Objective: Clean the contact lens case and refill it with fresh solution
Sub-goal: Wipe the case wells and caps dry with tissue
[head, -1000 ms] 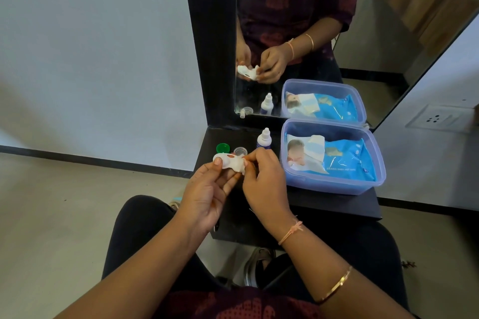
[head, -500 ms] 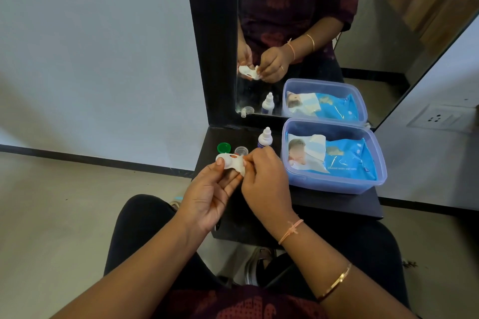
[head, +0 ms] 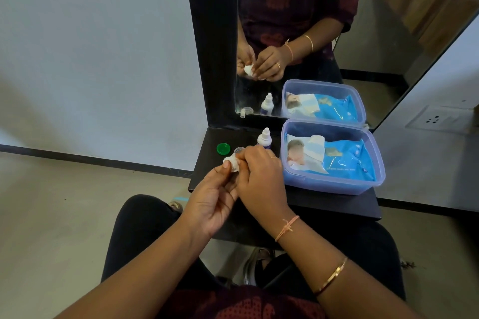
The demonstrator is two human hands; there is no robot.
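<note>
My left hand (head: 212,197) holds a white contact lens case (head: 231,163) above the front of the black shelf (head: 204,166), thumb on its left end. My right hand (head: 259,176) curls over the case's right end and pinches it, hiding that half. The mirror (head: 311,33) shows the same grip from the other side. A green cap (head: 223,148) and a clear cap (head: 239,149) lie on the shelf just behind the case. The small white solution bottle (head: 264,137) with a purple label stands upright behind my right hand.
A lidless clear plastic box (head: 373,163) holding a blue pack of wet wipes (head: 342,160) fills the right of the shelf. The black-framed mirror rises at the back. A wall socket (head: 435,119) is at the right. My knees and a sandal are below the shelf.
My right hand has slid further over the case, so less of it shows. Both hands stay together at the same spot above the shelf.
</note>
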